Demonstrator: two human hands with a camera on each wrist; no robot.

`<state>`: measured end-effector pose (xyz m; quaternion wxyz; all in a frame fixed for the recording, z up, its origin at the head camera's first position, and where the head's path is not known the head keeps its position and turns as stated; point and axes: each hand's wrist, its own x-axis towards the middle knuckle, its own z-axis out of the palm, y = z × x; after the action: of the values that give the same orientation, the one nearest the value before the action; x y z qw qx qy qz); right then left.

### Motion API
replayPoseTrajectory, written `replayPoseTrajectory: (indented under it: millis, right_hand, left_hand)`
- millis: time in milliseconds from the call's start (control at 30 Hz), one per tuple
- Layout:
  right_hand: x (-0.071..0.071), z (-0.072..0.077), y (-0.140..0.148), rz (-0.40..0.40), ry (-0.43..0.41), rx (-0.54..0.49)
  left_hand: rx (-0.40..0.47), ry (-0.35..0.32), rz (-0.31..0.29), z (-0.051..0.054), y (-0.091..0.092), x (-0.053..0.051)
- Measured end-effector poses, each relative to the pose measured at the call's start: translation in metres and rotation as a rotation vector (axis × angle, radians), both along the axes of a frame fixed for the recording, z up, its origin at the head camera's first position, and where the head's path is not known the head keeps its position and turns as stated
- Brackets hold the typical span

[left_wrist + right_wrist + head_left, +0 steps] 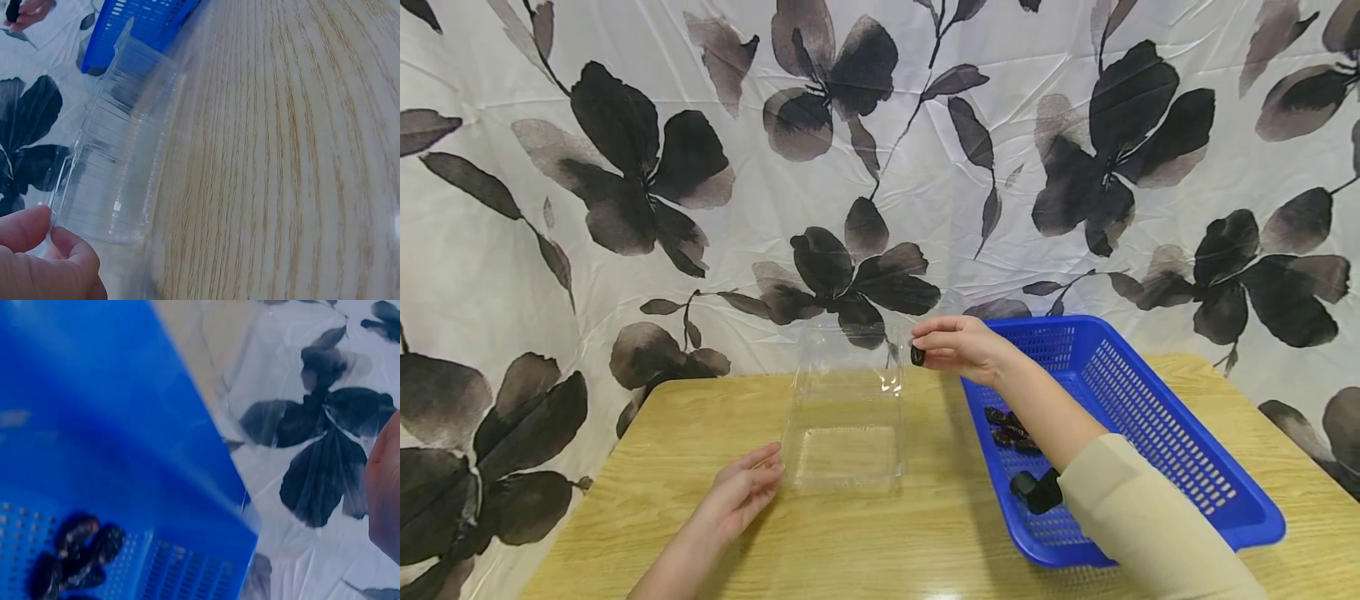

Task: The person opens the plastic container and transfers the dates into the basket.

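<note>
A clear plastic clamshell box (842, 454) stands on the table with its lid (850, 358) raised at the back. My left hand (745, 492) pinches the box's left rim between thumb and fingers, as the left wrist view shows with the hand (53, 265) at the box's near corner (69, 222). To the right of the raised lid, my right hand (958, 350) pinches a dark, wrinkled date (917, 355) in its fingertips. Several similar dates (1011, 429) lie in the blue basket (1165, 425) under my right forearm. Only an edge of the right hand (384, 494) shows in the right wrist view.
The perforated blue basket fills the table's right side, its rim higher than the wood-grain table (670, 433). A black object (1037, 492) sits against my right sleeve. Behind the table hangs a white cloth (970, 183) with dark printed flowers.
</note>
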<state>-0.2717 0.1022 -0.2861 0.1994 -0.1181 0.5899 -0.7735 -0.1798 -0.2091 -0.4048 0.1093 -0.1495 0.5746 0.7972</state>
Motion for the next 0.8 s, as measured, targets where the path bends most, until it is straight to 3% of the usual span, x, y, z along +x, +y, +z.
replayPoseTrajectory:
  millis: [800]
  right_hand:
    - [0.000,-0.005,0.080,-0.035,-0.001,0.068]
  left_hand:
    - [0.018,0.001,0.032,0.002,0.000,0.002]
